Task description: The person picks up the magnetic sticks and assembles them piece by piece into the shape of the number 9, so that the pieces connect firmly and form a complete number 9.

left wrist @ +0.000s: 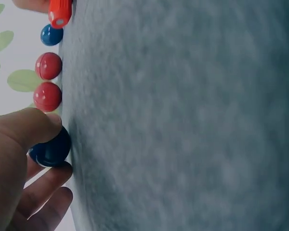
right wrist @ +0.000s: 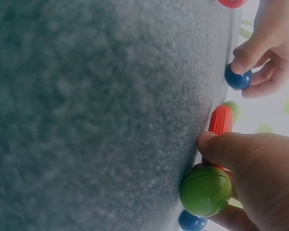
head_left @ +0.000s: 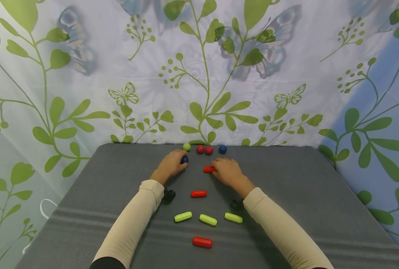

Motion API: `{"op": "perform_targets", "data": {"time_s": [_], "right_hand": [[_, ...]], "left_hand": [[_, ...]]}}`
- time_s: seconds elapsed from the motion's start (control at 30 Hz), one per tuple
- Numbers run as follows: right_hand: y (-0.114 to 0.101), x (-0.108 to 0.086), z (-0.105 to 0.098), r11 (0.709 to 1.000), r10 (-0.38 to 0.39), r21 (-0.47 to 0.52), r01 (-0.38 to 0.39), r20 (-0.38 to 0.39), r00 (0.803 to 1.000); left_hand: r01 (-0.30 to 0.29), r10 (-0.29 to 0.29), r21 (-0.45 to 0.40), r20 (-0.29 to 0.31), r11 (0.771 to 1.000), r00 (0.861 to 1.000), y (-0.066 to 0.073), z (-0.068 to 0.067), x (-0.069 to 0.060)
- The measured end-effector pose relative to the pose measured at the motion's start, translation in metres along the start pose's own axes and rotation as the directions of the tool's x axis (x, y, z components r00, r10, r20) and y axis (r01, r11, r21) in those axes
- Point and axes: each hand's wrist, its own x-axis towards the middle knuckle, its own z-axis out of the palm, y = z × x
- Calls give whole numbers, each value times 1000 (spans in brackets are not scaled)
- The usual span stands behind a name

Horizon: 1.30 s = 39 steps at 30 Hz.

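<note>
My left hand [head_left: 170, 164] pinches a dark blue ball [head_left: 184, 160] between thumb and fingers; the left wrist view shows this blue ball [left wrist: 53, 149] up close. To the right, my right hand [head_left: 227, 171] grips a short red ribbed stick [head_left: 209, 169], whose free end points left. In the right wrist view, a green ball [right wrist: 205, 191] sits against the red stick [right wrist: 221, 120] beneath the right hand [right wrist: 260, 168]. Whether the fingers also hold that ball, I cannot tell. The head view hides it behind the hand.
Along the grey table's back edge stand a green ball [head_left: 186, 147], two red balls [head_left: 204, 150] and a blue ball [head_left: 222, 149]. Nearer lie a red stick [head_left: 198, 194], three yellow-green sticks [head_left: 208, 220] and another red stick [head_left: 202, 242]. A patterned curtain [head_left: 199, 74] hangs behind.
</note>
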Motion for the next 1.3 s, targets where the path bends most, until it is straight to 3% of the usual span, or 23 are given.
{"op": "perform_targets", "data": {"time_s": [0.2,0.33,0.43,1.3], "right_hand": [[1,2,1,1000,3,6,-3,3,1000],[2,3,0,1000,11,8,-11,-1,1000],[1,4,0,1000,8,26,-8,-7,1000],[0,9,0,997,-37,65,40,-46,998]], "left_hand": [[-75,77,-49,34,996,996,11,3,1],[-160,165,-92,53,983,985,18,5,2],[-194,200,-94,56,977,978,22,6,3],[-250,254,-109,25,962,967,26,14,3]]}}
